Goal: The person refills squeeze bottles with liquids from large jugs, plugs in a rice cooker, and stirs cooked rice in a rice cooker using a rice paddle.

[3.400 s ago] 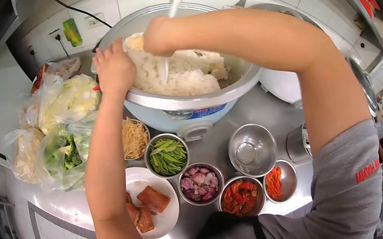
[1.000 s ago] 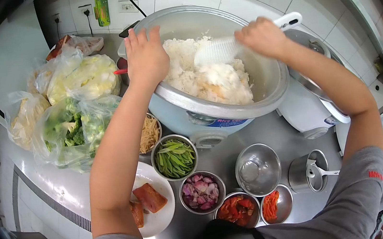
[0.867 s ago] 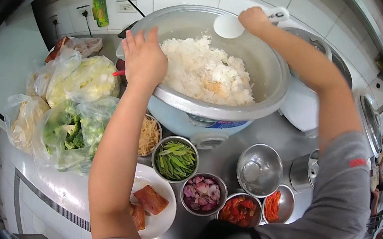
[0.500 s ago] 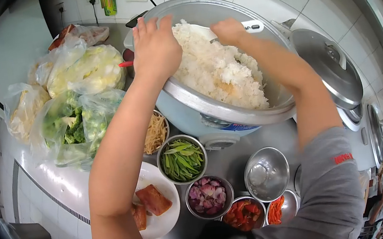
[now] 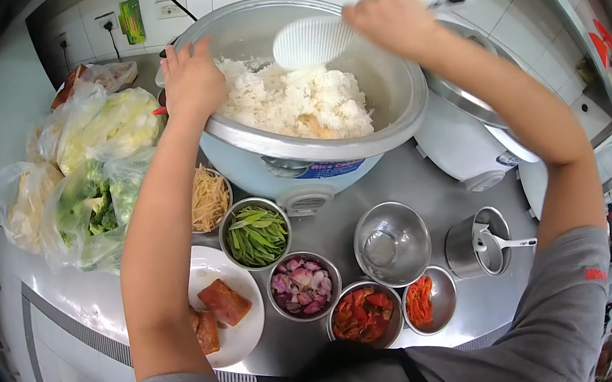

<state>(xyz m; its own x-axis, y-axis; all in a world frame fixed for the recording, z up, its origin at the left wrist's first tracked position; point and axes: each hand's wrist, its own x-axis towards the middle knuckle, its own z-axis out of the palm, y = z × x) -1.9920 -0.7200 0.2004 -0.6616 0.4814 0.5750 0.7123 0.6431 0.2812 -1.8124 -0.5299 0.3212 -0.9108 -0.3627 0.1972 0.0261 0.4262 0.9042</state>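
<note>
A white ribbed rice paddle [image 5: 306, 42] is in my right hand [image 5: 393, 21], which is closed around its handle. The blade hangs above the cooked rice [image 5: 301, 95], tilted and free of any large clump. That rice is heaped inside a large, pale blue rice cooker [image 5: 234, 142] with a silver rim. On the cooker's left side, my left hand [image 5: 193, 86] grips the rim, fingers up along it and thumb hidden. Beside that hand, a small red handle tip [image 5: 159, 111] sticks out.
Steel bowls hold shredded strips [image 5: 209, 200], sliced greens [image 5: 256, 236], chopped onion [image 5: 301, 286] and red vegetables [image 5: 366, 314]. Meat pieces [image 5: 224, 302] lie on a white plate [image 5: 251, 333]. Bagged broccoli [image 5: 98, 210] stands left. A steel pot [image 5: 462, 251] and another cooker [image 5: 470, 146] are right.
My right hand has lifted the paddle out of the rice and up to the right. My left hand stays at the cooker's rim. The whole view has shifted.
</note>
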